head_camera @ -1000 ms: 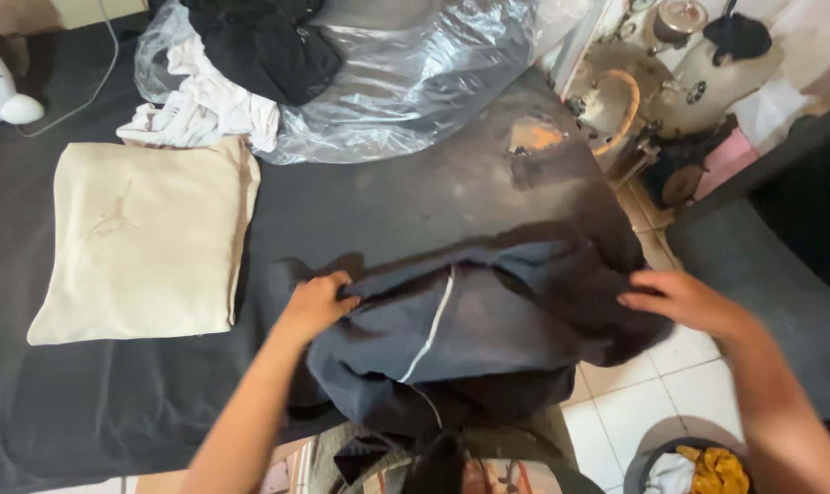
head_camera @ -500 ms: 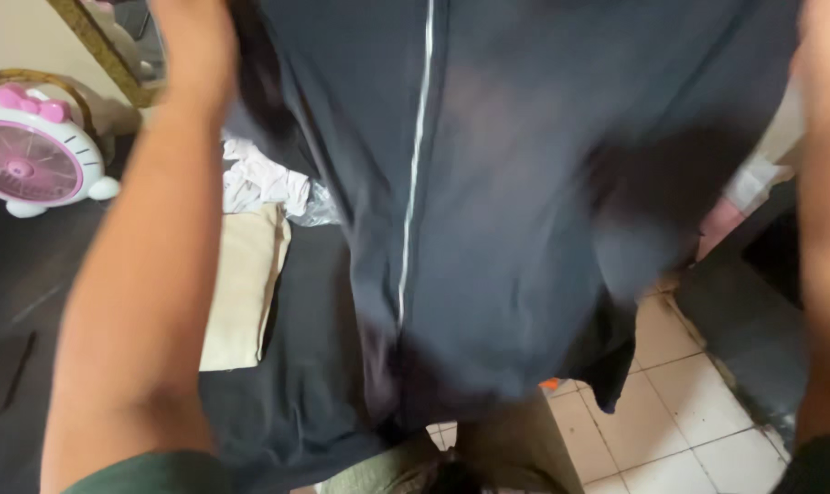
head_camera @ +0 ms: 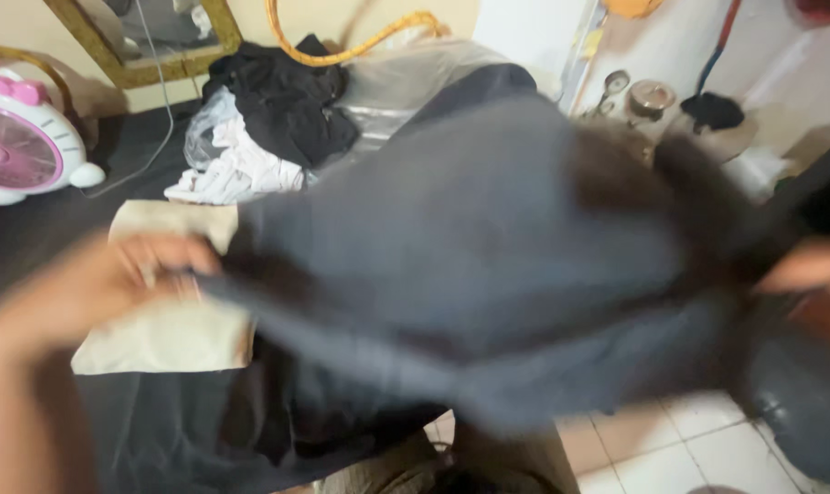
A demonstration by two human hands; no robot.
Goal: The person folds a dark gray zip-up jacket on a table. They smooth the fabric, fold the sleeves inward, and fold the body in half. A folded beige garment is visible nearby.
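Here, I hold a dark grey garment (head_camera: 488, 274) spread out in mid-air over the black-covered tabletop (head_camera: 113, 430), and the whole cloth is blurred. My left hand (head_camera: 131, 274) pinches the garment's left edge, fingers closed on the fabric just above a folded cream cloth (head_camera: 159, 329) that lies flat on the tabletop. My right hand (head_camera: 813, 274) is at the far right of the view, at the garment's other edge; it seems to grip the fabric, though blur keeps me from being sure of the fingers.

To do this well, I judge I should keep both grips level and well apart, so the cloth stays taut and lands flat, clear of the cream cloth. Behind lie a heap of black and white clothes (head_camera: 259, 137) and a clear plastic bag (head_camera: 396, 82). A pink and white fan (head_camera: 21, 146) stands far left.
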